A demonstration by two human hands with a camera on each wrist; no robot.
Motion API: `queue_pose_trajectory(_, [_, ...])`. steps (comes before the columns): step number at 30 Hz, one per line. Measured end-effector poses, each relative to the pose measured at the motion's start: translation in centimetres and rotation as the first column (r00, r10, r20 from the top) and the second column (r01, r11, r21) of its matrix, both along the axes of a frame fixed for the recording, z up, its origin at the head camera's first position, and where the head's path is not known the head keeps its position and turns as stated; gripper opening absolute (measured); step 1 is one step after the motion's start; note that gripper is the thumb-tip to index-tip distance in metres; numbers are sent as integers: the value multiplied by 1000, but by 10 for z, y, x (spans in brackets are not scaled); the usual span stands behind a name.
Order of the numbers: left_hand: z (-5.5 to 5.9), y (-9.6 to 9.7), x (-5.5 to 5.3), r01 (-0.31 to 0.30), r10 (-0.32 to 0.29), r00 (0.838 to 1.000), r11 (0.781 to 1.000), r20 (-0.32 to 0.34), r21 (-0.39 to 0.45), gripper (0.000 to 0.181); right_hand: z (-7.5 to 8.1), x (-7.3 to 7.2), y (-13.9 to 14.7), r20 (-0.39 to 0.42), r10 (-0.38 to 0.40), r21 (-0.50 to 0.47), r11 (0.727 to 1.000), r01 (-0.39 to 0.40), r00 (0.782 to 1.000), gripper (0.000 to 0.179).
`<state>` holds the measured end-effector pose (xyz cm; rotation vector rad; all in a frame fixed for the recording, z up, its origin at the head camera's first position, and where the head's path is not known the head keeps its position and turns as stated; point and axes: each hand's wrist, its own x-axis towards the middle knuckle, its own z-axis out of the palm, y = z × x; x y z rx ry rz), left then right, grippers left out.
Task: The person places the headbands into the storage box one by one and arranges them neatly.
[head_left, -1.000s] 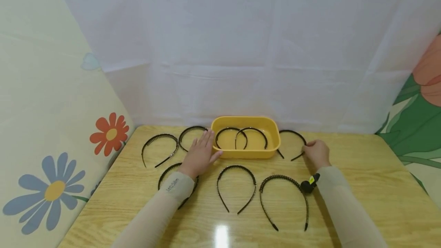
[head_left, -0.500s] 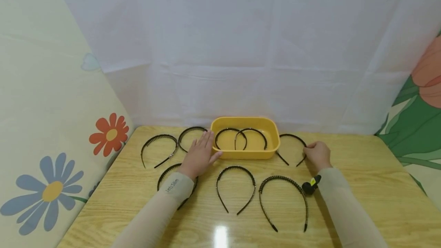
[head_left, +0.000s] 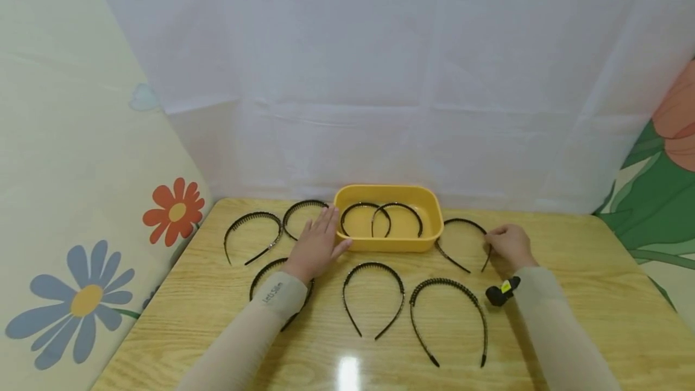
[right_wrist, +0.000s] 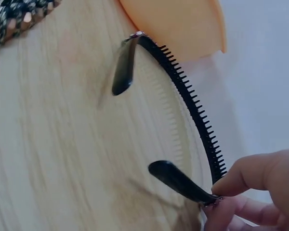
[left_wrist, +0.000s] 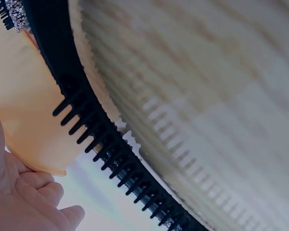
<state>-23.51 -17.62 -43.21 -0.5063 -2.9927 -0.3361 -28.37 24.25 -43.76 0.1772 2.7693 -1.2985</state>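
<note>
At the right of the yellow basket (head_left: 388, 246), my right hand (head_left: 510, 245) pinches one side of a black toothed headband (head_left: 464, 220) between thumb and fingertips. The right wrist view shows this headband (right_wrist: 197, 115) standing beside the basket wall, its two ends pointing toward the camera. My left hand (head_left: 315, 246) lies with straight fingers along the basket's left side, thumb at the front rim. Two headbands (head_left: 399, 204) overlap inside the basket. Close in front of the left wrist camera is another headband (left_wrist: 111, 139), with the left hand's fingers (left_wrist: 48, 192) beyond it.
On the wooden table (head_left: 570, 294) lie several more headbands: one front centre (head_left: 373, 264), a thicker braided one (head_left: 447, 281) front right, others at the left. One headband (head_left: 266, 267) is partly under my left forearm. A white cloth (head_left: 336, 77) hangs behind the basket.
My right hand has moved slightly right and toward me, and the headband in it has turned, its ends shifting rightward and nearer. The left hand stays at the basket.
</note>
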Motion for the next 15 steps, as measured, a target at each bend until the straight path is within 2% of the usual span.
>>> queue_pose_trajectory(9, [-1, 0, 0, -8, 8, 1000, 1000, -2, 2, 80, 3, 1, 12, 14, 27, -34, 999, -27, 1000, 29])
queue_pose_trajectory(15, [-1, 0, 0, -4, 4, 1000, 1000, -3, 8, 80, 4, 1, 17, 54, 42, -165, 986, -33, 998, 20])
